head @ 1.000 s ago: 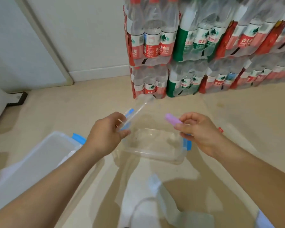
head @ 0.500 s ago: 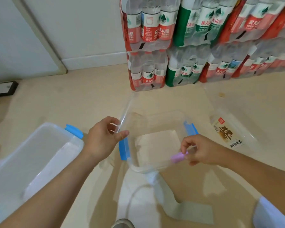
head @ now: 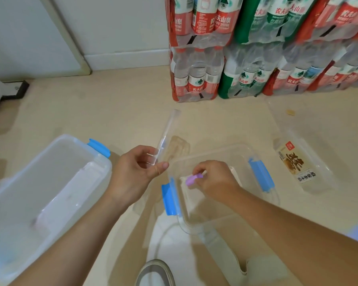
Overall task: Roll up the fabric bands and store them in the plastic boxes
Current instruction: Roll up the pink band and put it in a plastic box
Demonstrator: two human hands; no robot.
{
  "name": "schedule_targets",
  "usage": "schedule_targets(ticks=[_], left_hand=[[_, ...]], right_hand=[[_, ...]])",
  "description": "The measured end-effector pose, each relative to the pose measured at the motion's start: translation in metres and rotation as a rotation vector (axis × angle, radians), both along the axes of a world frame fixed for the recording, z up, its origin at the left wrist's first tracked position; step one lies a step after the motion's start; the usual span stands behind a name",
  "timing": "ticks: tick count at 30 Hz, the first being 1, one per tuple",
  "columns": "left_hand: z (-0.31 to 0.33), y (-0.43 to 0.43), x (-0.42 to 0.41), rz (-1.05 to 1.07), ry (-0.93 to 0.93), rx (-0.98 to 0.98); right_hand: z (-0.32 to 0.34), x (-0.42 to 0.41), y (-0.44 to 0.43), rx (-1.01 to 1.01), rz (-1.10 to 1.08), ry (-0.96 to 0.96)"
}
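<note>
1. Left hand [head: 136,174] is curled around the near end of a flat clear plastic lid [head: 165,135]. Thumb and fingers pinch it so that it stands edge-up, raised beside the box.
2. Right hand [head: 215,182] reaches down into a small clear plastic box with blue side latches [head: 215,151], fingertips pinched on a short purple roll of fabric band [head: 191,180]. The roll sits low inside, near the box's left wall; I cannot tell whether it touches the bottom.
3. The step in hand looks to be setting the roll down, with closing the box to come after.
4. A rolled band tends to spring open. If the fingers let go before it rests against the bottom or a wall, it may unwind and need re-rolling.
5. Nothing pins the light box, so a wrist catching the rim on the way out could tip it or slide it across the smooth beige floor [head: 112,112].
6. The lid is held by one end only, so it may swing or slip, or land skewed over the latches.
7. A larger translucent plastic box with a blue latch [head: 56,145] lies to the left and a labelled clear container [head: 293,164] to the right. Trying the lid on the wrong one would waste a move.
</note>
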State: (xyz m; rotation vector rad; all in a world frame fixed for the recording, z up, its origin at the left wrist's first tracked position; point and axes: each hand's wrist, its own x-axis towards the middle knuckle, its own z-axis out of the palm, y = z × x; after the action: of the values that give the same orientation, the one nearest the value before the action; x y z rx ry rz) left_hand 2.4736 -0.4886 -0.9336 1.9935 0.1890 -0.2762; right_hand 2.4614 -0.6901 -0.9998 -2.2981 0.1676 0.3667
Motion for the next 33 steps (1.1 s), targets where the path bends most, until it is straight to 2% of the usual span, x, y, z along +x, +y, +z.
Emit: schedule_targets(ticks=[7, 12, 16, 20, 24, 27, 33], left_hand=[[-0.004, 0.005, 0.001, 0.005, -0.02, -0.025], [-0.003, 0.006, 0.0, 0.009, -0.009, -0.055], [-0.003, 0.008, -0.001, 0.007, -0.004, -0.066], [-0.004, 0.008, -0.002, 0.009, 0.009, -0.07], [-0.003, 0.007, -0.003, 0.024, 0.02, -0.084], [-0.002, 0.007, -0.003, 0.023, 0.022, -0.087], [-0.001, 0.006, -0.004, 0.016, 0.017, -0.082]], right_hand=[[-0.035, 0.011, 0.025, -0.259, 0.247, 0.032], [-0.034, 0.012, 0.028, -0.373, 0.462, -0.086], [-0.034, 0.017, 0.029, -0.431, 0.527, -0.03], [-0.039, 0.017, 0.024, -0.36, 0.484, -0.04], [-0.056, 0.009, 0.021, -0.414, 0.567, -0.277], [-0.066, 0.007, 0.021, -0.49, 0.597, -0.333], [-0.057, 0.005, 0.02, -0.256, 0.411, -0.293]])
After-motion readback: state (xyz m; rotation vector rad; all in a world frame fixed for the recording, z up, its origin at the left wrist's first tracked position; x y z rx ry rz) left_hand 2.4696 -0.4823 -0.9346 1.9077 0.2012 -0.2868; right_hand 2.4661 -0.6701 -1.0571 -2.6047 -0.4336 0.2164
